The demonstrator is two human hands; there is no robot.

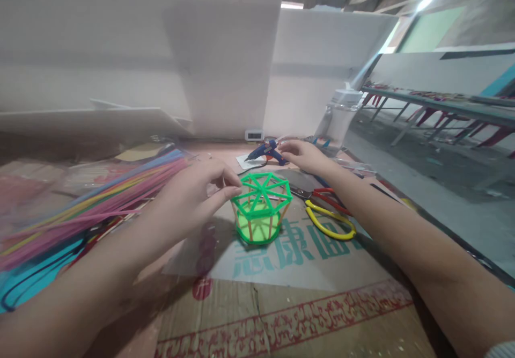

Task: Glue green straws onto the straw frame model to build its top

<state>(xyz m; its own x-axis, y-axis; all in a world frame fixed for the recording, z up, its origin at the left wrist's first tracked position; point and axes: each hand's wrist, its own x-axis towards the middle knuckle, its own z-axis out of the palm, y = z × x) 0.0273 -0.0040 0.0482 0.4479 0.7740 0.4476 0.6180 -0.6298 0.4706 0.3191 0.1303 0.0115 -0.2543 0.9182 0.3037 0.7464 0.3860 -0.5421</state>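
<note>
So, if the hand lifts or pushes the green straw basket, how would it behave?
The green straw basket is probably very light: it is an open frame of thin straws. It may crush under a firm pinch. Its flat base suggests sliding on the cardboard, not rolling. The left hand touches its rim.

Green straw basket [260, 207]: standing on the cardboard-covered surface [281, 304], left hand [193, 197] touching its rim. Right hand [303, 155] reaching at the blue glue gun [267, 151]. Yellow-handled pliers [328, 221] lying beside.

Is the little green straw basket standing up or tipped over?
Standing up. The green straw basket sits on its round base on the cardboard, its spoked top facing upward, while the left hand touches its rim.
</note>
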